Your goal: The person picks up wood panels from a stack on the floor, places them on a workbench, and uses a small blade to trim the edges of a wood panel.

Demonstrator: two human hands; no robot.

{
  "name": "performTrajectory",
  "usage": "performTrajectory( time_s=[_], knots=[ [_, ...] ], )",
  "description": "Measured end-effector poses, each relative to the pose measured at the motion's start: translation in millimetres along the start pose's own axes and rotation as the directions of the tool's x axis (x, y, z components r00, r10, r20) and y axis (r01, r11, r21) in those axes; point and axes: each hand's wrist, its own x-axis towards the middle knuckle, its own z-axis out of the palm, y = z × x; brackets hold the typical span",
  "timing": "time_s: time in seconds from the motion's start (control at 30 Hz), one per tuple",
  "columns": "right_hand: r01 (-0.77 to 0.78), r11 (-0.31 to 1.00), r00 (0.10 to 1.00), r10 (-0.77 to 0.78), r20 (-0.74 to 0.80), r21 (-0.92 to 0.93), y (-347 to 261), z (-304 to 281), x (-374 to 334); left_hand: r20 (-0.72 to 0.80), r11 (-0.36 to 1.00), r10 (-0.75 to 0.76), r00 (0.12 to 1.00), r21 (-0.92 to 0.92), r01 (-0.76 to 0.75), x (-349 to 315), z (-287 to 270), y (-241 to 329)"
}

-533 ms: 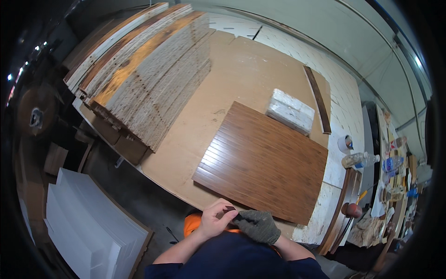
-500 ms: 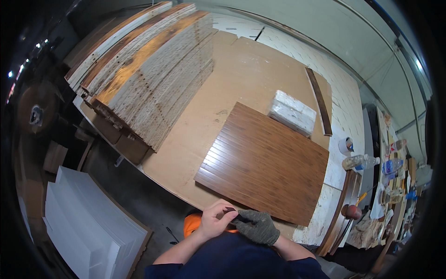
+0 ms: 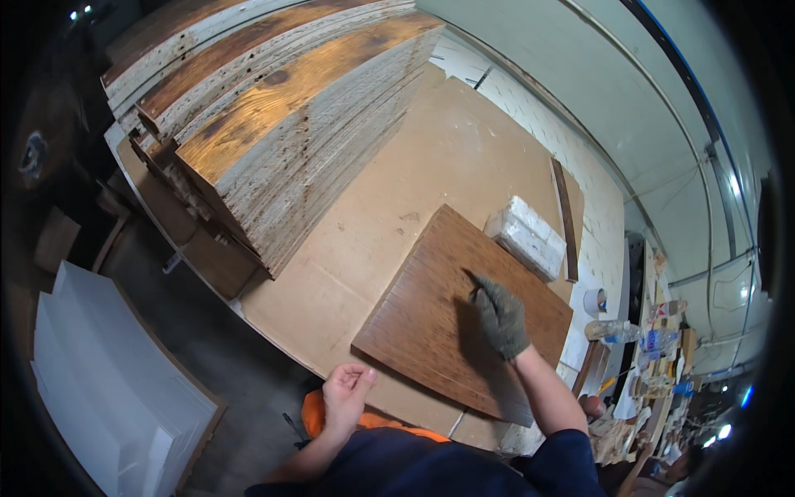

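Two hands work far apart here. The right hand (image 3: 501, 319), in a dark grey knitted glove, hangs over the brown wooden panel (image 3: 426, 311), its forearm stretched up and leftward from the lower right and its shadow falling on the boards' surface. Its fingers point forward and are drawn together; a dark slim piece (image 3: 469, 274) juts past their tips, pinched there, though its kind is too small to tell.

The left hand (image 3: 344, 396) is bare and held low, just off the table's near edge, above orange cloth (image 3: 315, 414). Its fingers bend loosely, thumb near the forefinger — whether anything small sits between them, I cannot tell.

The panel lies flat, set askew on the tan sheet (image 3: 331, 311) near the person. Just beyond it sits a white wrapped block (image 3: 530, 238), with a dark wooden strip (image 3: 566, 219) farther right. A tall stack of boards (image 3: 306, 132) rises on the far left.
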Motion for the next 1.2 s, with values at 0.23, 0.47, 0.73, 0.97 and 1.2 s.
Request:
performTrajectory(
  time_s=[0.23, 0.47, 0.73, 0.97, 1.2],
  knots=[
    [0.015, 0.947, 0.999, 0.0, 0.048, -0.32, 48.9, 12.0, 103.4, 0.124, 0.995, 0.025, 0.992, -0.096, -0.013, 15.8, 8.6, -28.4],
    [0.033, 0.957, 0.996, -0.006, 0.094, -0.287, 44.8, 32.2, 116.2, 0.106, 0.999, 0.026, 0.994, -0.044, -0.021, 22.3, 9.9, -34.4],
    [0.155, 0.903, 0.984, -0.105, 0.145, -0.4, 7.6, -16.2, -4.4, 0.177, 0.973, -0.198, 0.964, 0.156, 0.172, 23.7, -17.1, 11.5],
    [0.037, 0.919, 0.991, 0.015, 0.129, -0.392, -1.3, -20.6, -80.6, 0.255, 0.853, 0.066, 0.965, 0.487, -0.187, 77.5, 3.0, 96.7],
    [-0.748, 0.663, 0.525, 0.62, -0.583, 0.032, 83.3, -53.6, -107.0, 0.529, 0.797, 0.226, 0.818, 0.382, -0.467, 199.3, 66.3, 70.2]
  ],
)
